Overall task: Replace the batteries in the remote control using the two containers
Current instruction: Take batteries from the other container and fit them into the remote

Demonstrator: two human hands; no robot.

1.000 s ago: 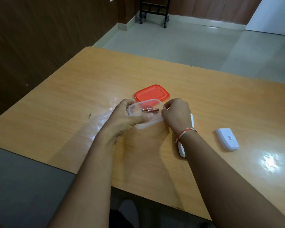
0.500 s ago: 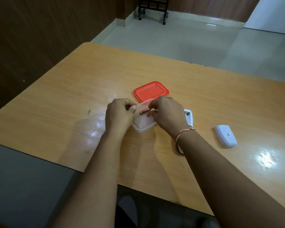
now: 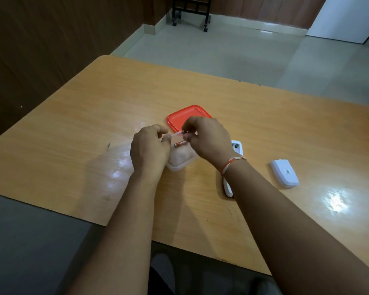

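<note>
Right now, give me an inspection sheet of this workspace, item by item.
Surface: wooden table, glossy, with light glare.
Job's things: clear plastic container between the hands, one battery visible at it; red lid just behind; white remote control mostly hidden under the right wrist; its battery cover lying apart to the right.
Clutter: nothing seen.
Grippers: left hand and right hand, fingers pinching a small pale thing between them; what it is cannot be told.
Cables: nothing seen.
Surroundings: tiled floor, dark wood wall panels, black wheeled stand beyond.
</note>
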